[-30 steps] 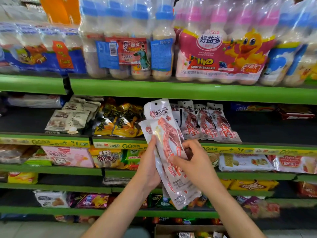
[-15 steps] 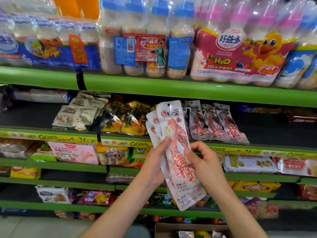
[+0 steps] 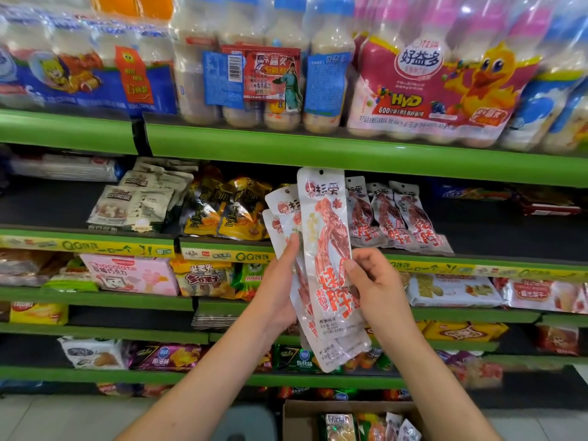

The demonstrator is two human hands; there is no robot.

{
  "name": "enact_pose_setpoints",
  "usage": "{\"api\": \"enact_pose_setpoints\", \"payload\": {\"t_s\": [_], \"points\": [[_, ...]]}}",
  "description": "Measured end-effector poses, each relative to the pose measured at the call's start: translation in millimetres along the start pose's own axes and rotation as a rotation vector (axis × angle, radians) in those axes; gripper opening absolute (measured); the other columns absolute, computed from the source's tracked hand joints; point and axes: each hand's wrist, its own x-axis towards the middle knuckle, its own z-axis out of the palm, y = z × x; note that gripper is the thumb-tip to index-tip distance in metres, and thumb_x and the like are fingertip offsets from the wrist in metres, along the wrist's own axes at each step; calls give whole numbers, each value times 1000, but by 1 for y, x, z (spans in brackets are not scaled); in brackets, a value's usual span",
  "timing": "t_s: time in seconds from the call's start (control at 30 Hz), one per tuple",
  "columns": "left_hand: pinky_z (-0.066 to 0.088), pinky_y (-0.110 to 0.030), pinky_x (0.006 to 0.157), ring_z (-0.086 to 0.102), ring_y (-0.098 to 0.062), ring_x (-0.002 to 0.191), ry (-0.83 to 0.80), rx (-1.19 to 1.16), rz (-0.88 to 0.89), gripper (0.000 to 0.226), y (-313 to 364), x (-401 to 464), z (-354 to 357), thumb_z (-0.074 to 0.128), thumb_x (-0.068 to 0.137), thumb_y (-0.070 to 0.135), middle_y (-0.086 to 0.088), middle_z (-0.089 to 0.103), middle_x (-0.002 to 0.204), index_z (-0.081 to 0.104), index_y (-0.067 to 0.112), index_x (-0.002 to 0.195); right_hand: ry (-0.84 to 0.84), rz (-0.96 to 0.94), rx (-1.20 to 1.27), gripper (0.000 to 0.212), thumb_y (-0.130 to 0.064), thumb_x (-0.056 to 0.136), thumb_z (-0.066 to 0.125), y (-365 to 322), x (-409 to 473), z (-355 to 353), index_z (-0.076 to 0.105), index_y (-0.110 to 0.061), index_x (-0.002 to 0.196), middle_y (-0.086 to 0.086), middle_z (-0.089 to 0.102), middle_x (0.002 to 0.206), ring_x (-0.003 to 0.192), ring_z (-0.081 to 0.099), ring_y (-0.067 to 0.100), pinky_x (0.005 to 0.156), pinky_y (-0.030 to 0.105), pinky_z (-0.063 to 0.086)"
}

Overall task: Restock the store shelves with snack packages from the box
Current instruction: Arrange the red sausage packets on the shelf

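Both hands hold a fanned stack of long white-and-red snack packages (image 3: pixel 327 249) upright in front of the green shelves (image 3: pixel 350 154). The left hand (image 3: pixel 276 297) grips the stack from the 9 o'clock side, thumb lying up the rear packets. The right hand (image 3: pixel 378 288) pinches the front packet's 3 o'clock edge, fingers (image 3: pixel 366 259) curled. Matching packages (image 3: pixel 394 218) lean on the shelf at 1 o'clock. The box (image 3: pixel 299 418) at 6 o'clock holds what appear to be more snacks.
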Motion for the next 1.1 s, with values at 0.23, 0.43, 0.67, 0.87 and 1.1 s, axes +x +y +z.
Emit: {"api": "enact_pose_setpoints", "payload": {"t_s": [0.23,0.43,0.67,0.87,1.1], "points": [[60,-39,78,73,-29,104,47,90,36,26,-2,-1,6,62,97,34,-13,74,115,74,19,115,37,-49,-47,18,-29,99,59,0,-3,2,57,-46,105,-11,70,103,94,69,11,78,44,59],[61,-39,76,75,-27,96,47,149,132,21,-5,0,9,67,94,32,-13,76,109,77,23,109,71,-252,-460,18,-55,95,48,-8,-12,6,53,-45,109,-34,52,104,105,49,-5,88,26,47],[57,-44,89,74,-24,101,108,342,242,19,-7,2,14,58,100,27,-5,77,108,76,30,103,-70,71,-427,48,-32,80,72,-11,-9,6,39,-41,114,-15,58,101,86,61,10,68,31,54],[43,-54,111,62,-27,124,143,340,256,37,14,4,0,59,100,27,-4,67,132,59,18,136,-113,367,219,63,15,76,50,-1,2,-25,68,-34,111,-5,76,105,107,68,20,88,46,53],[48,-53,106,67,-25,116,113,323,252,35,24,-2,-4,57,102,22,-4,70,127,57,17,137,-177,516,686,69,16,62,43,18,2,-40,52,1,128,29,68,116,106,68,45,72,51,60]]}}
